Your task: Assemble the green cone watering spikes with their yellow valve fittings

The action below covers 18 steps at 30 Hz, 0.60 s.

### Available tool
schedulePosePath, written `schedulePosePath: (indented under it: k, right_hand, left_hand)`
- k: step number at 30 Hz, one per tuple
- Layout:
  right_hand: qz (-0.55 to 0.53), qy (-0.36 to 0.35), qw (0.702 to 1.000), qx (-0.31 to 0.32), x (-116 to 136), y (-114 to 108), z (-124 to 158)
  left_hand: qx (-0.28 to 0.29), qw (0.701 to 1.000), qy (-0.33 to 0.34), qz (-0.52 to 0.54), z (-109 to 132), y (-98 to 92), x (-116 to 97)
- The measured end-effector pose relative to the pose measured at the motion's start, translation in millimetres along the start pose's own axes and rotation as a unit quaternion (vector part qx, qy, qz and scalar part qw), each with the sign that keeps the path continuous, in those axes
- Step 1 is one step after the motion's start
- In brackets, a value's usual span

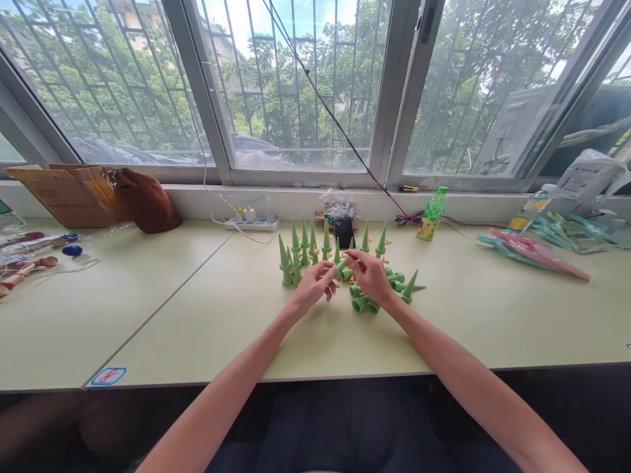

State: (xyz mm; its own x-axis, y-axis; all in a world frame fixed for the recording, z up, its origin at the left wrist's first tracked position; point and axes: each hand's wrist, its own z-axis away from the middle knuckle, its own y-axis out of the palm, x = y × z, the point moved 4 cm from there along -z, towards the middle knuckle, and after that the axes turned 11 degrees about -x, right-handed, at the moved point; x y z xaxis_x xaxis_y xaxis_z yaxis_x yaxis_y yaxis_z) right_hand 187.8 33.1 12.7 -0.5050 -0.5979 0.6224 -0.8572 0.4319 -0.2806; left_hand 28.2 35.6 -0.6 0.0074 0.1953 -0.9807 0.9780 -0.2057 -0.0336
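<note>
- Currently both hands meet over a small green cone piece, held just above the table at centre.
- Left hand: fingers closed in a pinch on the piece's lower end.
- Right hand: thumb and forefinger closed on its other end.
- Just behind the hands, upright green cones stand in a tight cluster, tips up.
- Under and beside the right hand, loose green parts lie on their sides.
- A dark phone is propped behind the cluster, screen blank.
- A white power strip sits by the sill, left of the phone.
- Green drink bottle to the right: the label print is too small to read.
- Sticker at the near table edge has a blue border and a red mark that is not legible.
- A brown bag leans against a cardboard box far left.
- Flat packets lie far right, text unreadable.
</note>
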Motion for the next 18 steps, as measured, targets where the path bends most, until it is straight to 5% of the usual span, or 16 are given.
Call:
schedulePosePath:
  k: [5,11,18]
  right_hand:
    - [-0.016,0.003,1.0,0.017,1,2,1]
    - [-0.034,0.022,0.999,-0.029,0,1,3]
    - [0.067,-0.09,0.989,0.098,0,17,9]
  left_hand:
    - [0.013,0.999,0.011,-0.027,-1,-0.4,5]
    - [-0.08,0.995,0.05,0.021,-6,-12.1,0]
    - [-0.147,0.986,0.076,0.035,-5,-17.2,-6]
